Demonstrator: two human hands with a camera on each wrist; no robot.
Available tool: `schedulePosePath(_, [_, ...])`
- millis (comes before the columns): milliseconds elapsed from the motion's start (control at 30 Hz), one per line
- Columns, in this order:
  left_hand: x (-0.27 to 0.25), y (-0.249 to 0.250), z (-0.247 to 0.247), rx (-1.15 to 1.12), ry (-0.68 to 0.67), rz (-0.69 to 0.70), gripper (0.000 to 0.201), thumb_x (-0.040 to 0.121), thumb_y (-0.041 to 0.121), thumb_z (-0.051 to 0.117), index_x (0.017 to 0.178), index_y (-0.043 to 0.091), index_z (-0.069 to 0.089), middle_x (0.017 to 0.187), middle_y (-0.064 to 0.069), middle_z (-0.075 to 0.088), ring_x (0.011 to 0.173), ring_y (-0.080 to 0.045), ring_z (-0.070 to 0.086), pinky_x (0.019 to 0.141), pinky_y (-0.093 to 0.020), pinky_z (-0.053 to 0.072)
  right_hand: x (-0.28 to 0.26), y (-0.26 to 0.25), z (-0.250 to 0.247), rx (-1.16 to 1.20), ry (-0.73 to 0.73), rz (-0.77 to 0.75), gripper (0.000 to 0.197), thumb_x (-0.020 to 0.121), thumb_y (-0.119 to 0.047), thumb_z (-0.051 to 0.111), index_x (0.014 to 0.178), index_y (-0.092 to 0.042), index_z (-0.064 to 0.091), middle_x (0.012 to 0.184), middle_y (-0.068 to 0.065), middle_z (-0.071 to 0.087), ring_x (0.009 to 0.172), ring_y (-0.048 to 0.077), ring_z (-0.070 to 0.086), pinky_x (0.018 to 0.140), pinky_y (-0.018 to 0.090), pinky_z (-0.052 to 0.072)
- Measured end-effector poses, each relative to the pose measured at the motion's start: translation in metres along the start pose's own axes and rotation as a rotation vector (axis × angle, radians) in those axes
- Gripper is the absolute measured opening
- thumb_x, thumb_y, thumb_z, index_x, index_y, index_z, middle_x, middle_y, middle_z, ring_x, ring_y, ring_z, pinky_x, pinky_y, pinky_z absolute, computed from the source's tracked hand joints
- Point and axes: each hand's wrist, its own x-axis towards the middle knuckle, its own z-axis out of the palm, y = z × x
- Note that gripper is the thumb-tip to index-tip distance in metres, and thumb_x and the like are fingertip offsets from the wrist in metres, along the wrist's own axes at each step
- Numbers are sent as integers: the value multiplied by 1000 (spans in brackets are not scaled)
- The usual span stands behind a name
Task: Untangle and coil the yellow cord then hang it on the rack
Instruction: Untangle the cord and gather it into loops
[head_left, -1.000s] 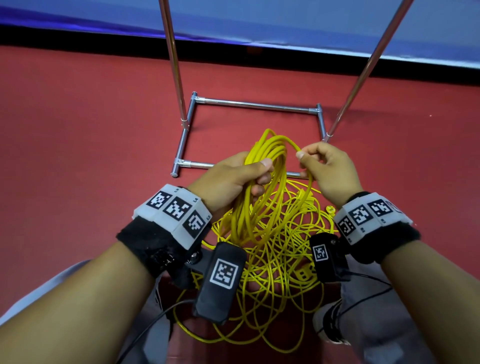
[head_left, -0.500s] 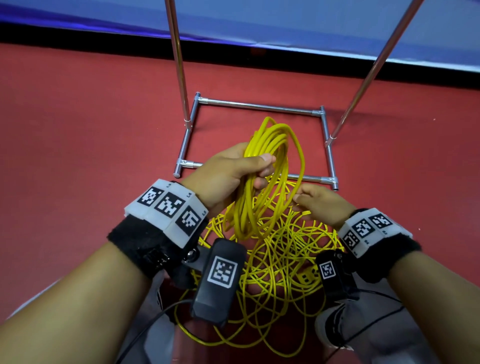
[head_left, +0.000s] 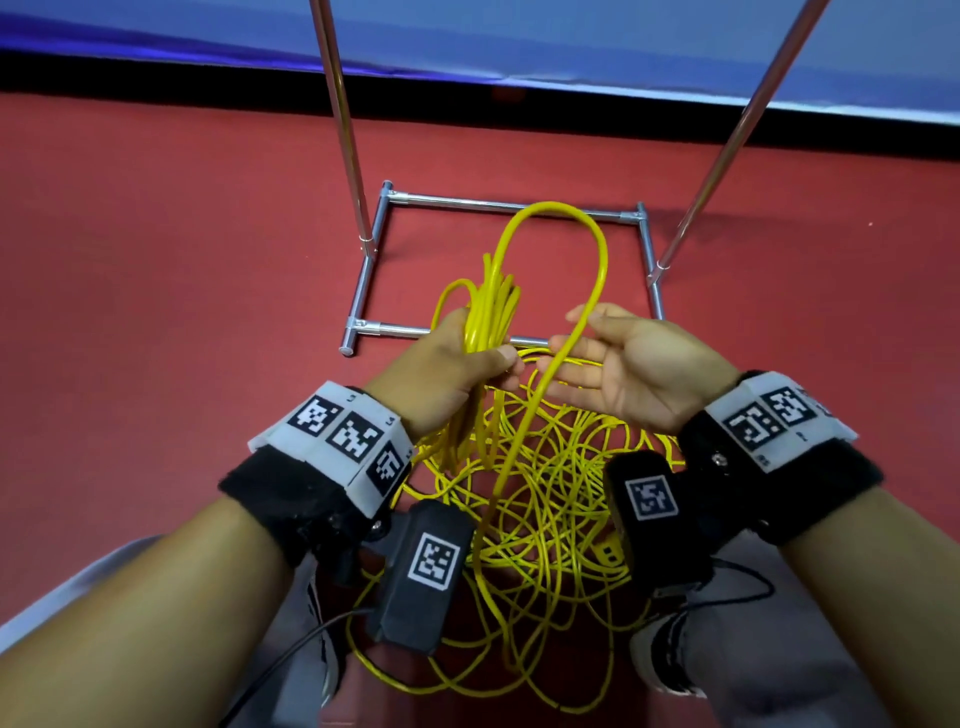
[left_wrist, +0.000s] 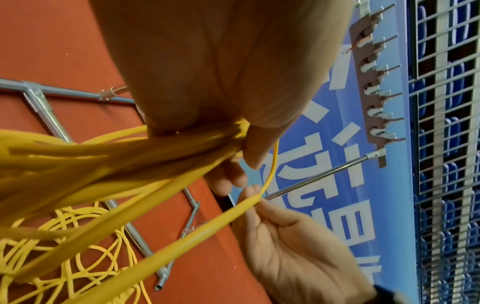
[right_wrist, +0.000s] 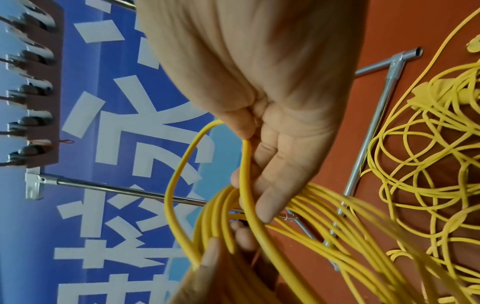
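Note:
The yellow cord is partly coiled. My left hand (head_left: 498, 364) grips a bundle of its loops (head_left: 488, 312), with the thumb laid across the strands (left_wrist: 182, 150). My right hand (head_left: 571, 327) is palm up just right of the bundle. One strand (head_left: 550, 374) runs between its thumb and forefinger and arches up in a tall loop (head_left: 561, 208). The right wrist view shows that strand (right_wrist: 245, 168) lying along the nearly straight fingers (right_wrist: 275, 185). The rest of the cord is a loose tangle (head_left: 550, 499) on the red floor under both hands. The rack's metal base (head_left: 514, 205) lies just beyond.
Two chrome uprights (head_left: 345, 130) rise from the rack's base, and a brown hook board (left_wrist: 371, 82) sits at the top against a blue banner. A yellow plug (right_wrist: 428, 92) lies in the tangle. My shoe (head_left: 670, 654) and grey trouser legs flank the pile.
My right hand dropped into the tangle, then came back up palm up, drawing a fresh tall loop beside the bundle. The left hand kept its grip and barely moved.

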Motion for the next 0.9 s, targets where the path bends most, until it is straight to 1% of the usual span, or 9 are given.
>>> schedulePosePath(133, [-2, -4, 6, -46, -56, -41, 22, 94, 2, 50, 116, 5, 47, 70, 6, 62, 53, 2, 57, 51, -12, 43, 3, -4, 2, 58, 8, -61, 23, 104, -20, 29, 90, -16, 47, 69, 7, 67, 62, 25, 70, 54, 39, 59])
schedulePosePath(200, [-3, -5, 10, -82, -95, -55, 23, 94, -2, 48, 117, 4, 46, 62, 7, 64, 50, 1, 57, 48, -12, 43, 2, -5, 1, 50, 2, -87, 23, 104, -20, 29, 91, -16, 47, 70, 8, 68, 64, 24, 70, 56, 38, 59])
schedulePosePath(300, [-2, -3, 13, -114, -83, -55, 17, 94, -5, 47, 108, 4, 48, 64, 2, 60, 51, -2, 57, 47, -15, 45, -1, -4, 2, 43, -18, -111, 18, 103, -21, 34, 91, -16, 47, 77, 10, 69, 69, 25, 70, 59, 37, 59])
schedulePosePath(367, [0, -2, 12, -127, -45, -47, 11, 94, -5, 47, 103, 0, 48, 64, -2, 57, 48, -1, 55, 45, -14, 44, -3, -3, 4, -87, 3, -147, 12, 100, -21, 41, 91, -18, 47, 84, 9, 66, 77, 26, 68, 65, 39, 59])
schedulePosePath(467, [3, 2, 10, -132, 23, -12, 8, 94, -5, 48, 102, -3, 47, 56, 3, 60, 46, -1, 54, 44, -14, 43, -4, 9, 0, -567, 9, -222, 14, 96, -12, 47, 85, -20, 50, 90, 4, 64, 79, 19, 62, 73, 32, 51])
schedulePosePath(567, [7, 3, 7, -238, 137, 6, 9, 93, -3, 49, 100, 3, 48, 66, 2, 64, 56, -5, 59, 47, -20, 49, -3, 29, 2, -925, -230, -148, 16, 93, -9, 51, 88, -23, 58, 91, 4, 66, 81, 16, 57, 69, 27, 44])
schedulePosePath(633, [9, 2, 4, -275, 187, 13, 9, 94, 0, 50, 101, 5, 47, 71, -1, 64, 61, -9, 59, 54, -24, 49, -3, 43, 5, -950, -346, -75, 13, 93, -10, 54, 93, -22, 56, 82, 0, 59, 76, 16, 52, 67, 26, 43])
schedulePosePath(767, [9, 4, 1, -310, 212, 30, 13, 94, 1, 50, 107, 1, 47, 73, -1, 65, 63, -9, 61, 52, -23, 49, 2, 52, 5, -951, -342, -195, 10, 88, -16, 64, 88, -23, 57, 82, -1, 59, 78, 19, 50, 74, 35, 41])
schedulePosePath(900, [6, 7, -1, -339, 231, 40, 31, 95, 0, 48, 123, -12, 43, 79, -7, 64, 57, -5, 63, 48, -20, 49, -2, 41, 4, -1015, -269, -297, 13, 91, -13, 60, 83, -24, 61, 74, 0, 57, 67, 7, 50, 65, 22, 42])
